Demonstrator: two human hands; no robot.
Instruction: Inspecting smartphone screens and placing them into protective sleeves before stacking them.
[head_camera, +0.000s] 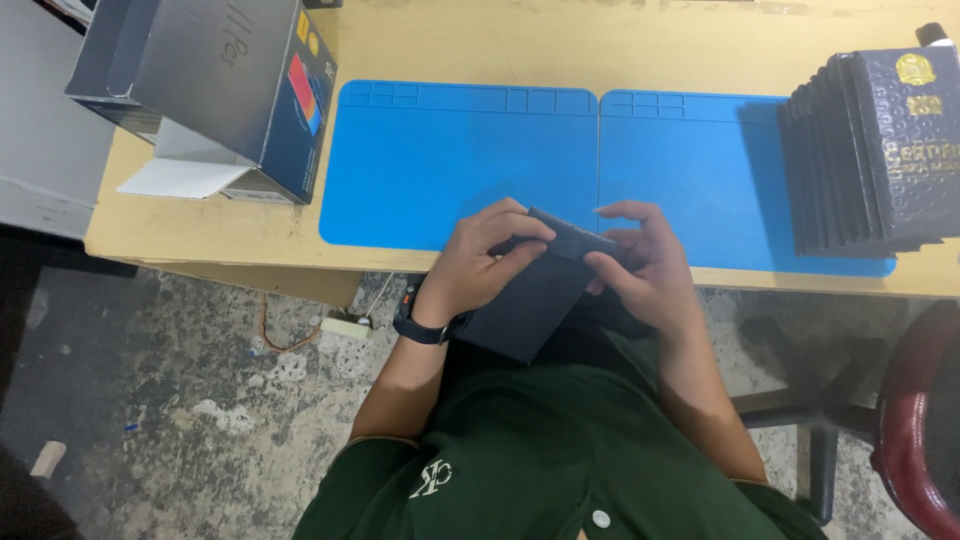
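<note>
Both hands hold one dark navy flat folder-like case (535, 295) just in front of the wooden table's near edge, above my lap. My left hand (480, 262), with a dark watch on the wrist, grips its left side with fingers curled over the top edge. My right hand (645, 265) grips its right end, thumb and fingers pinching the top. The case tilts down toward my body.
Two blue mats (460, 160) lie side by side on the wooden table (220, 230). An open cardboard box (215, 90) lies at the left. A stack of dark embossed cases (870, 150) stands at the right. A red chair (905, 420) is at lower right.
</note>
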